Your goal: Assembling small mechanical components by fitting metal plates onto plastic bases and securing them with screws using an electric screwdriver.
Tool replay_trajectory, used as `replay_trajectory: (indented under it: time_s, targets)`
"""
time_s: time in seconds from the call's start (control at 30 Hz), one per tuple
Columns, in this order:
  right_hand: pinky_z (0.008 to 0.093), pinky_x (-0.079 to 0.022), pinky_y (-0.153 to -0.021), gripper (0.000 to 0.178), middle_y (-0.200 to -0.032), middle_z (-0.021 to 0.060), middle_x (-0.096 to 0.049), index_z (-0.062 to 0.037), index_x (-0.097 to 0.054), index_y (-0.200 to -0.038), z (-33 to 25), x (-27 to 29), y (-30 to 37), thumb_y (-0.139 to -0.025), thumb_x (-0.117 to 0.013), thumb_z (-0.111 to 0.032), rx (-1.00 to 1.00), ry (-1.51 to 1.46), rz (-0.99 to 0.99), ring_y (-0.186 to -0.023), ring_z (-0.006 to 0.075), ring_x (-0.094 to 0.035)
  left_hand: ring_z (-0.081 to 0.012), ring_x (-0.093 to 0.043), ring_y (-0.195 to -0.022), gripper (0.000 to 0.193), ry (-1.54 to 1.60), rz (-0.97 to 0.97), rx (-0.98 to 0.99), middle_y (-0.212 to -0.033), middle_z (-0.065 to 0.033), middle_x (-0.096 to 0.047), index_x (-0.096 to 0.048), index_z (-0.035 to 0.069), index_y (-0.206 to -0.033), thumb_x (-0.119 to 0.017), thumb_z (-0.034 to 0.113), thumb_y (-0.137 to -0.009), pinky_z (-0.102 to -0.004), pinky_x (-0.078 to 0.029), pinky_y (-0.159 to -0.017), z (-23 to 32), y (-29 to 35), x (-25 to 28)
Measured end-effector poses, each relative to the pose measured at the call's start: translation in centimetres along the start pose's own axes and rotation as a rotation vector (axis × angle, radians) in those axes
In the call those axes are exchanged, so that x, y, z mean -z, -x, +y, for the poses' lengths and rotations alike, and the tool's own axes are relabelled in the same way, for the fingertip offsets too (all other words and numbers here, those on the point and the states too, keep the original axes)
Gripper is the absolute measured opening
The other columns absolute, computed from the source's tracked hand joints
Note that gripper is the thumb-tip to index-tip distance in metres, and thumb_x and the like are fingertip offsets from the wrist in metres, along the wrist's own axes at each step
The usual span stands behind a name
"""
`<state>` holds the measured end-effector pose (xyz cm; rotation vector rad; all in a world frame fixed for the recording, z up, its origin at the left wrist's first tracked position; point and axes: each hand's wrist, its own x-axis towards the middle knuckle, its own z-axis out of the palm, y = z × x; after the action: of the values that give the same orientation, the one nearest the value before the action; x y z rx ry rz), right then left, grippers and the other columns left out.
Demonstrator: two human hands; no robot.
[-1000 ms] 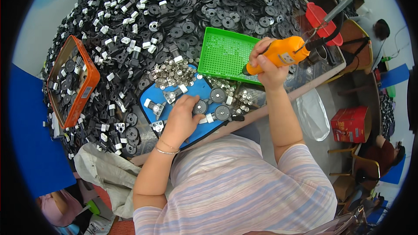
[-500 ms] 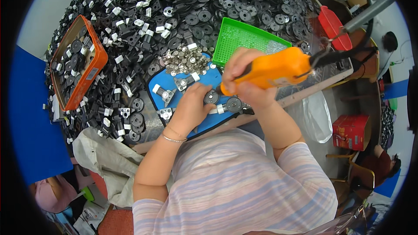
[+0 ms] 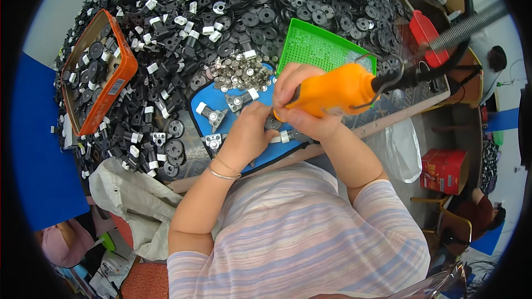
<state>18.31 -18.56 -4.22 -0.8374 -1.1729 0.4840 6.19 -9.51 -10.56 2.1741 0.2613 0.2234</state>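
Observation:
My right hand (image 3: 311, 112) is wrapped around an orange power screwdriver (image 3: 342, 91), whose front end points down at a black round disc (image 3: 272, 123). My left hand (image 3: 250, 134) grips that disc with thumb and fingertips on the blue mat (image 3: 266, 98). The screwdriver's bit and part of the disc are hidden by my hands. A black-and-white part (image 3: 284, 136) lies beside my left thumb. Left of my left hand are more black parts with white ends and metal plates, one being an upper-left assembly (image 3: 212, 115). Small metal pieces (image 3: 238, 73) are heaped at the mat's far edge.
A large heap of black discs and white-tipped parts (image 3: 183, 27) covers the far table. An orange tray (image 3: 125, 66) of parts sits at left, a green perforated basket (image 3: 288, 44) beyond my right hand. A cable and spring (image 3: 465, 27) hang at right, near a red tray (image 3: 421, 27).
My right hand and the screwdriver have shifted slightly left, and the tool has tilted, bringing its front end over the disc. My left hand stays on the disc.

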Motion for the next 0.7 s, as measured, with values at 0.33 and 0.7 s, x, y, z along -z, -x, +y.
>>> replay_trajectory:
  time_s: [0.33,0.7]
  targets:
    - [0.0275,-0.043,-0.062,0.017,-0.077,0.0055,-0.056,-0.0041,-0.056,-0.078,-0.1,-0.6,-0.4,-0.066,-0.068,-0.006,-0.08,0.048,-0.027,-0.071,0.0164,-0.053,-0.034,-0.051,-0.089,0.042,0.026,0.038,-0.049,-0.089,-0.0143,-0.054,-0.057,0.001,-0.098,-0.073,0.002,-0.059,-0.039,-0.043,-0.077,-0.7,-0.1,-0.4]
    - [0.0259,-0.043,-0.056,0.026,-0.082,0.0099,-0.051,-0.0012,-0.053,-0.088,-1.8,0.9,-1.0,-0.072,-0.069,-0.015,-0.026,-0.178,0.027,-0.062,0.0158,-0.053,-0.0344,-0.051,-0.094,0.047,-0.058,-0.001,0.016,-0.095,-0.016,-0.055,-0.055,-0.001,-0.106,-0.071,0.004,-0.062,-0.0389,-0.044,-0.081,0.6,0.5,0.4]
